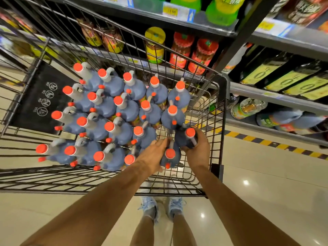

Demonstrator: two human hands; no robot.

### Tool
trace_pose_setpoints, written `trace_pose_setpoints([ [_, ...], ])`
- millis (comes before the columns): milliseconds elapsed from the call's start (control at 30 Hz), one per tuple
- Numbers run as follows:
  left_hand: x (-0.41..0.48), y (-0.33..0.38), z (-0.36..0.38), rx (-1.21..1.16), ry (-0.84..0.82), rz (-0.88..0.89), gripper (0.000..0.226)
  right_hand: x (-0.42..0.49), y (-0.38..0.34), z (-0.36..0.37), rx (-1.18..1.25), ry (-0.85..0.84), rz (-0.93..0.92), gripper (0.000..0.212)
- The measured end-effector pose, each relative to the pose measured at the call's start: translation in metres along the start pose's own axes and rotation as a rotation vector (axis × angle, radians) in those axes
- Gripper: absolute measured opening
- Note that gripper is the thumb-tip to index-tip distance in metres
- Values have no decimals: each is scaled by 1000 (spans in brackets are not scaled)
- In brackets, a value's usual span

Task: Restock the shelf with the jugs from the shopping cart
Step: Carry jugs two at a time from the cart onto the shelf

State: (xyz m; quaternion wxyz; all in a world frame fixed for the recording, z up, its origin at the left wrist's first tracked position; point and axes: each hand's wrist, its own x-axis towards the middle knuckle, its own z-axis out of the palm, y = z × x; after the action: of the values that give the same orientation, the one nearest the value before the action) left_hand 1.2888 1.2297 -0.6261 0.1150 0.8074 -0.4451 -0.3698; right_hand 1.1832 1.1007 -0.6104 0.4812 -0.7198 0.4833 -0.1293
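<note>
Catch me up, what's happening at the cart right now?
A person is leaning over a wire shopping cart packed with dark jugs with orange caps. The right hand is wrapped around one jug at the cart's near right corner, and the left hand is closing on the neighbouring jug beside it. Both jugs are still inside the cart. Similar jugs already lie on the low shelf to the right.

Jugs [113, 110] stand packed in rows inside the shopping cart [224, 103], filling its left and middle; the shelf [276, 99] runs behind and right of it.
</note>
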Motion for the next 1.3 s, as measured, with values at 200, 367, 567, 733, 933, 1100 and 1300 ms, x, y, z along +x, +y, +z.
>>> trace_pose_setpoints([
  [200, 11, 4, 8, -82, -84, 75, 74, -1, 3, -2, -69, 13, -44, 52],
  [367, 0, 11, -8, -77, -112, 119, 73, -1, -2, -2, -21, 12, -31, 55],
  [567, -43, 15, -51, -264, -79, 119, 63, -4, -4, 2, 63, -16, 16, 57],
  [733, -74, -4, -80, -360, 125, 80, 60, -2, 0, 9, 281, -127, 264, 52],
  [933, -86, -23, -102, -557, 294, 25, 75, -3, 17, 32, -1, -142, 310, 103],
  [1100, -97, -18, -110, -675, 324, 24, 80, -3, 11, 24, -36, -120, 249, 87],
  [1300, -119, -18, -133, -727, 399, -100, 82, -11, -1, 5, 35, -149, 239, 98],
])
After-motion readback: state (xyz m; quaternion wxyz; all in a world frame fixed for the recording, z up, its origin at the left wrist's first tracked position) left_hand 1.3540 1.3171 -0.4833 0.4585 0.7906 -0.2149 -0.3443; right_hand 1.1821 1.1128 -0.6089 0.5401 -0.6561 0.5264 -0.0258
